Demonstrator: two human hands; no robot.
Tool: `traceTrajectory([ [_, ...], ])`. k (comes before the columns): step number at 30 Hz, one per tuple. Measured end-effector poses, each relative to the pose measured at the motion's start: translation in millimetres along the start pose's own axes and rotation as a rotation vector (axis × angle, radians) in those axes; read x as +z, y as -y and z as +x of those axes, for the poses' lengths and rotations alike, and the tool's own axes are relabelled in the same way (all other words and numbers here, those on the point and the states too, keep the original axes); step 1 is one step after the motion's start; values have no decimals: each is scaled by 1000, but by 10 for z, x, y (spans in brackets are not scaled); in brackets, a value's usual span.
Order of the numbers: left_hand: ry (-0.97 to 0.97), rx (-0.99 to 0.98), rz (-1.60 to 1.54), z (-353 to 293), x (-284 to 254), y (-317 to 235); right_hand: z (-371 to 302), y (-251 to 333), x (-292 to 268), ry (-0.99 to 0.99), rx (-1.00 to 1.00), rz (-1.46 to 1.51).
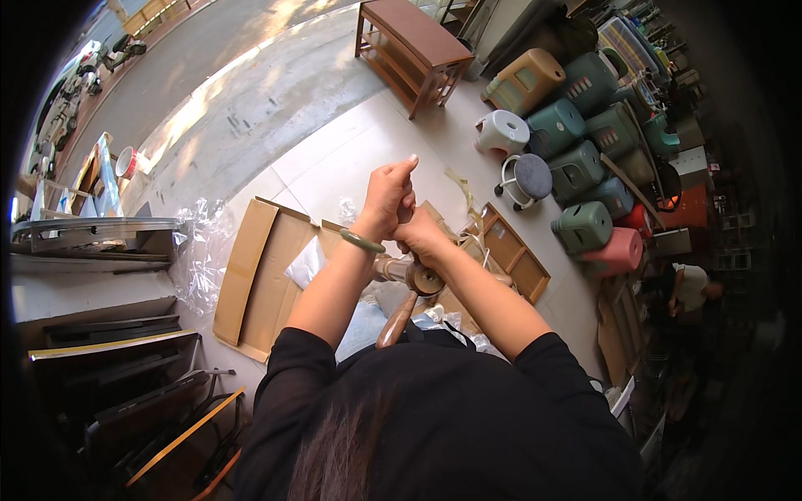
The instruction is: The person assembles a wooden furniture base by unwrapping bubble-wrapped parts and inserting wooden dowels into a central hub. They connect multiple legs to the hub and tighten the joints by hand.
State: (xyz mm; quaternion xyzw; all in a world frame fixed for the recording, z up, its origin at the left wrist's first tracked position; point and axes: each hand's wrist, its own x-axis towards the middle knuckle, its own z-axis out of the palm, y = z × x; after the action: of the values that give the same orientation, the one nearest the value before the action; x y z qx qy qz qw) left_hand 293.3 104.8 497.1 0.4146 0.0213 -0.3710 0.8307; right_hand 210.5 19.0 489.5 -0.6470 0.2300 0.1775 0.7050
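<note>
My left hand [387, 199] is closed with its thumb stretched outward, and a green bangle [362, 241] circles that wrist. Right against it, my right hand [424, 237] is also closed. Whatever the fingers of either hand hold is hidden. Just below both hands lies a turned brown wooden post [395, 270] with a round end facing me. A tapered brown wooden leg [398, 321] slants up nearer my body. Beneath these are an opened cardboard box [251, 275] and a white plastic packet [307, 264].
A brown wooden frame panel [515, 252] lies on the floor to the right. Crumpled clear plastic [200, 259] is at the left. Stacked plastic stools [578, 169] and a round wheeled stool [532, 176] stand on the right. A brown shelved table [415, 37] stands ahead, near the street.
</note>
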Motion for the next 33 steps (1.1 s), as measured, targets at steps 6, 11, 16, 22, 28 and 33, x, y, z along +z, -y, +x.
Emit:
traceTrajectory([
  [6,-178,161,232,-20,110,37,41,6,-93,72,108,-78],
  [11,-7,-23,-79,-34,67,41,9,-26,-62,-17,-39,-126],
  [16,-44,-10,45,47,54,36,1,99,-168,269,170,150],
  [22,-95,-40,9,-34,140,21,-78,-12,27,-155,-37,-170],
  [28,-145,61,231,-43,130,-17,16,82,-144,262,175,40],
  [33,-140,75,190,-33,145,-2,-49,-18,97,-279,-271,-396],
])
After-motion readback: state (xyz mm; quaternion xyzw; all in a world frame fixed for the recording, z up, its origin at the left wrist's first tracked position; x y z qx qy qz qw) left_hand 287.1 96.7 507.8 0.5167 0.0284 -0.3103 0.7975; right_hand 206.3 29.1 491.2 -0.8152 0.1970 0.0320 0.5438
